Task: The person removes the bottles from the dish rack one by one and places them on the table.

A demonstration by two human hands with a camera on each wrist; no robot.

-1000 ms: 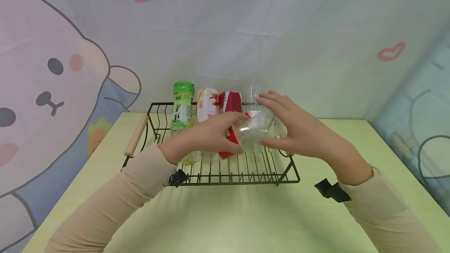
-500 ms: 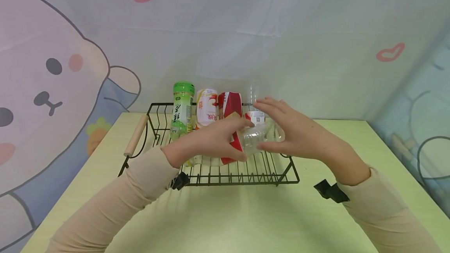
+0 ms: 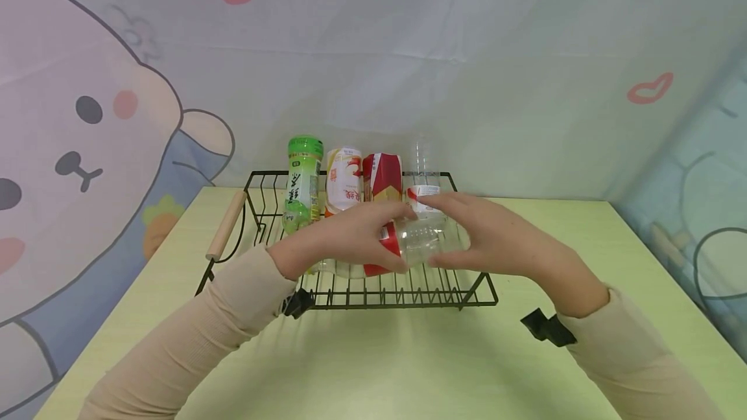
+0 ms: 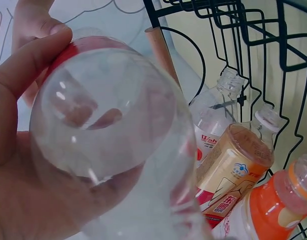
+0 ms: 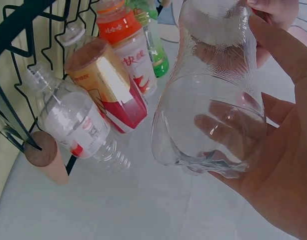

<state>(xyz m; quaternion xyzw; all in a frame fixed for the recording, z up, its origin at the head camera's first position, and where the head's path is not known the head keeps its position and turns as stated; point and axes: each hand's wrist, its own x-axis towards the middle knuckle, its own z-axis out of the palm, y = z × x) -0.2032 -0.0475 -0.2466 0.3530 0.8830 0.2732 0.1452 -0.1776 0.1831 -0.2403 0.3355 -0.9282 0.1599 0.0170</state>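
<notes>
A clear plastic bottle with a red label (image 3: 423,242) lies sideways between my hands, above the wire basket (image 3: 373,306). My left hand (image 3: 356,235) grips its labelled end. In the left wrist view the thumb (image 4: 46,47) presses beside the red band, and fingers show through the plastic. My right hand (image 3: 496,235) curls round the base end. Its fingers show through the clear wall in the right wrist view, with the thumb (image 5: 276,42) along the bottle's edge. Part of the label is hidden behind the left hand.
Along the basket's back are a green tea bottle (image 3: 303,177), a white and orange bottle (image 3: 344,180), a red and gold container (image 3: 382,177) and a clear bottle with a red and white label (image 3: 423,167). A wooden handle (image 3: 226,225) is on the basket's left.
My right hand has come down slightly, and its fingers and thumb stand closer together. The held bottle has dropped a little, showing more of the clear bottle behind. My left hand keeps its grip.
</notes>
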